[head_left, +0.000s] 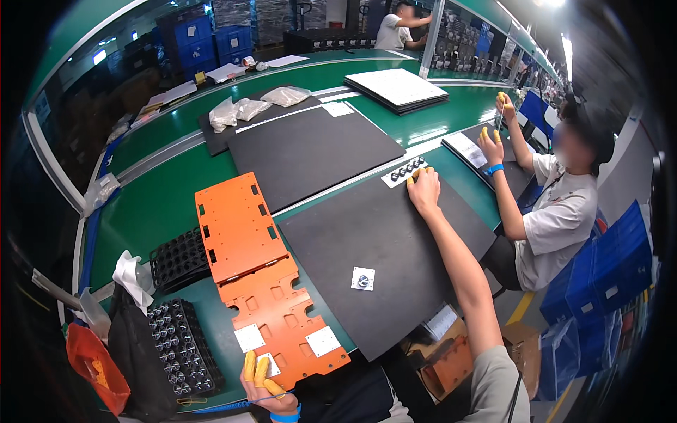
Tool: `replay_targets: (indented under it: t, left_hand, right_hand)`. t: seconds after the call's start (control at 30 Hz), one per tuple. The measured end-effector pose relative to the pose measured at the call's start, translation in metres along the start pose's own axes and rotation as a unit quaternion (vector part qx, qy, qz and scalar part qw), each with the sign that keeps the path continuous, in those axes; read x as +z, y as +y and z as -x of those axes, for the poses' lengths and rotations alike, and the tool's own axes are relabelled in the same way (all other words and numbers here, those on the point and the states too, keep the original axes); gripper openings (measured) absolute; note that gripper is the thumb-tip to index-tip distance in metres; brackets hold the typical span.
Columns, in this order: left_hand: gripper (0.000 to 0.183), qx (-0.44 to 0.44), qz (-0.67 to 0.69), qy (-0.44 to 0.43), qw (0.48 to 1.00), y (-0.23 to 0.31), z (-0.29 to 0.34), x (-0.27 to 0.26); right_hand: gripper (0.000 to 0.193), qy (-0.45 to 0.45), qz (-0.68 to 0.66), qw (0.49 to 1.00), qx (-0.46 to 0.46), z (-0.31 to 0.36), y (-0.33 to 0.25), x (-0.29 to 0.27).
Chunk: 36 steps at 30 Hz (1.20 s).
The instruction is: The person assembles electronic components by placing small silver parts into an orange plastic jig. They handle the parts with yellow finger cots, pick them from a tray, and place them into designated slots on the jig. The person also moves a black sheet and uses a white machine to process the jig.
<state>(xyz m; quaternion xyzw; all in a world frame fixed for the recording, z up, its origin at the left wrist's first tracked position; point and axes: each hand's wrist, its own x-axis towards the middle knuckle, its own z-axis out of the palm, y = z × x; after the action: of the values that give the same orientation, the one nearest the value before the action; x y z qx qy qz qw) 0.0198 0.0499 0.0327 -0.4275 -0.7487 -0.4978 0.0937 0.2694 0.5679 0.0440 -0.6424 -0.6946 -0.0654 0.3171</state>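
My right hand (424, 192), with yellow finger covers, reaches to the far edge of a black mat (331, 240). Its fingers are curled beside a white strip (389, 181) that bears a row of several small black round parts (402, 172); what they pinch is hidden. On the mat lies a white square plate (355, 283) with a round metal-and-black piece at its middle. My left hand (269, 386), also in yellow finger covers, rests with fingers stretched out at a white square plate (271, 364) on the orange fixture (278, 303). Other white plates (323, 341) lie on that fixture.
Left of the fixture stand a black tray (185, 345) of round metal parts and another black tray (176, 261). A large black sheet (310, 155) and stacked white panels (395, 88) lie beyond. A co-worker (564, 190) sits at the right, blue bins (599, 275) nearby.
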Motion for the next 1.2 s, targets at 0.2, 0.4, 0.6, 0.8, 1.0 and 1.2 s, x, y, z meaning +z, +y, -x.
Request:
replay_targets:
  t: [0.2,0.4,0.6,0.8,1.0,1.2]
  left_hand:
    - [0.067,0.014,0.006,0.000,1.000,-0.001,-0.002,0.002]
    - [0.066,-0.004,0.017,0.021,1.000,0.006,-0.002,0.003]
    - [0.060,0.020,0.016,0.027,0.999,0.006,-0.003,0.004]
    - [0.093,0.043,0.032,0.016,0.998,0.018,-0.019,-0.002]
    - [0.088,0.033,0.030,0.026,0.999,0.018,-0.018,-0.002]
    - [0.069,0.052,0.024,0.021,0.998,0.021,-0.024,-0.002]
  right_hand:
    - [0.017,0.012,0.008,1.000,0.007,-0.005,-0.002,0.003]
    - [0.010,0.040,-0.020,0.999,-0.015,-0.010,0.010,0.005]
    - [0.013,-0.009,-0.048,0.995,-0.085,-0.014,0.023,-0.004]
    - [0.016,0.031,-0.041,0.994,-0.092,-0.014,0.024,-0.002]
    - [0.041,0.019,-0.122,0.974,-0.192,-0.013,0.000,-0.016]
    - [0.051,-0.039,-0.103,0.940,-0.324,-0.018,-0.013,-0.013]
